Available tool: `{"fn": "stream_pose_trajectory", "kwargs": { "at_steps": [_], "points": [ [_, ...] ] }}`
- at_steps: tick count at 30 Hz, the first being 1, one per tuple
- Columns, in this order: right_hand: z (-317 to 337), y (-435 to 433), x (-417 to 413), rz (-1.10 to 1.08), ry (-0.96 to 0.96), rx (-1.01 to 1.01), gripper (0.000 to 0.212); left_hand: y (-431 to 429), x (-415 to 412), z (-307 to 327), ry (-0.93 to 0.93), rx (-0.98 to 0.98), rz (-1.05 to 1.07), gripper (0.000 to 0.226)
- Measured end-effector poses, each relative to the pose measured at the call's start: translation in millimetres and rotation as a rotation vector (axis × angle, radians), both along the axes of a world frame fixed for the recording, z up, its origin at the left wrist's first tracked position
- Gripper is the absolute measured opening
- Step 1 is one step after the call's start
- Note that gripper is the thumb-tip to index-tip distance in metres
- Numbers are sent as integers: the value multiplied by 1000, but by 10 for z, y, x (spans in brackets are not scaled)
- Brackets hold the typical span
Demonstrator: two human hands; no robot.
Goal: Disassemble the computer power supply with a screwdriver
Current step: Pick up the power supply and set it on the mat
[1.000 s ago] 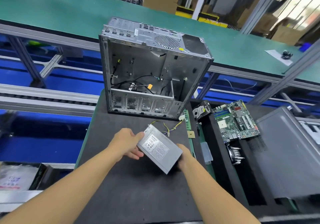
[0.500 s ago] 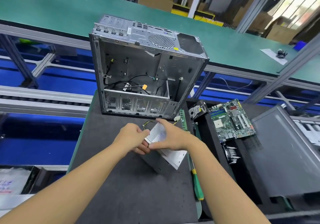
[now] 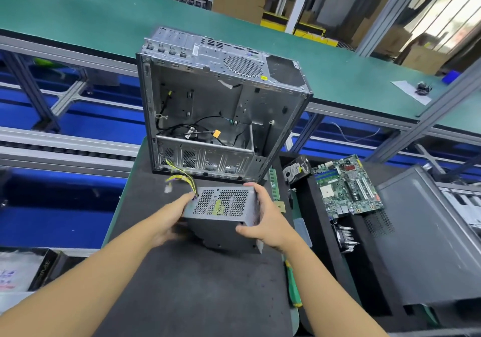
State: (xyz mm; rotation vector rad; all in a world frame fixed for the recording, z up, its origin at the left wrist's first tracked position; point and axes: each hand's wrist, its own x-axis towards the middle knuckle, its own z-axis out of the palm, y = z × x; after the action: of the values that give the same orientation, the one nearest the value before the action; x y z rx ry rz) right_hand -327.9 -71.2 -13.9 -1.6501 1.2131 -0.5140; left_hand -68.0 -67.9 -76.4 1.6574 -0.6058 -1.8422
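The right arm [image 3: 328,282] hides part of the screwdriver [image 3: 293,287]; the white connector [image 3: 168,188] is blurred.

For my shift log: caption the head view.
Left hand and right hand hold the power supply, mesh side up, before the open computer case.

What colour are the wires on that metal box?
The power supply wires are mostly yellow; head view shows them.

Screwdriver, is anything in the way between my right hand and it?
Nothing lies on the green-handled screwdriver at the right edge of the mat, beside your right forearm. But the right hand and left hand both grip the power supply, so free one first.
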Motion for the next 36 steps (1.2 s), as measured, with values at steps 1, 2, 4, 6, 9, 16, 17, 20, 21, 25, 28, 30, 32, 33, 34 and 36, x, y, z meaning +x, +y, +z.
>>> {"fn": "stream_pose_trajectory", "kwargs": {
  "at_steps": [1, 2, 4, 6, 9, 16, 17, 20, 21, 25, 28, 30, 32, 33, 34, 36],
  "points": [
    [-55, 12, 14, 2, -19, 12, 92, 21, -6, 3, 82, 3, -13, 45],
    [-109, 26, 24, 7, -26, 18, 93, 39, -2, 9, 91, -15, -30, 45],
    [-177, 39, 17, 13, -15, 24, 95, 77, 1, 13, 39, -62, -57, 47],
    [-178, 24, -6, 24, 14, 24, 94, 104, 5, 31, 23, -94, -64, 48],
    [-159, -6, -72, 45, 33, 46, 90, 117, -17, 49, -49, -120, -81, 49],
    [-154, 8, -298, 80, 130, 158, 94, 148, -152, 146, -175, -170, -162, 45],
    [-168, 32, -339, 66, 141, 162, 95, 145, -185, 162, -211, -188, -185, 46],
    [-234, 109, -473, -9, 127, 166, 97, 141, -269, 196, -231, -221, -227, 46],
    [-253, 131, -510, -29, 112, 177, 99, 144, -284, 195, -214, -224, -234, 44],
    [-225, 153, -523, -24, 161, 210, 109, 165, -265, 178, -177, -210, -243, 42],
    [-136, 122, -449, 37, 277, 130, 113, 180, -243, 178, -150, -204, -252, 41],
    [-103, 83, -395, 101, 411, -11, 115, 189, -245, 191, -138, -205, -252, 41],
    [-75, 45, -275, 153, 625, -231, 116, 203, -254, 203, -137, -196, -239, 40],
    [-64, 31, -176, 186, 718, -334, 118, 210, -257, 207, -137, -192, -229, 39],
    [-65, 20, -54, 226, 788, -407, 122, 219, -256, 210, -137, -187, -219, 37],
    [-115, 13, 238, 292, 861, -457, 129, 234, -252, 216, -127, -185, -221, 32]
  ]
}}
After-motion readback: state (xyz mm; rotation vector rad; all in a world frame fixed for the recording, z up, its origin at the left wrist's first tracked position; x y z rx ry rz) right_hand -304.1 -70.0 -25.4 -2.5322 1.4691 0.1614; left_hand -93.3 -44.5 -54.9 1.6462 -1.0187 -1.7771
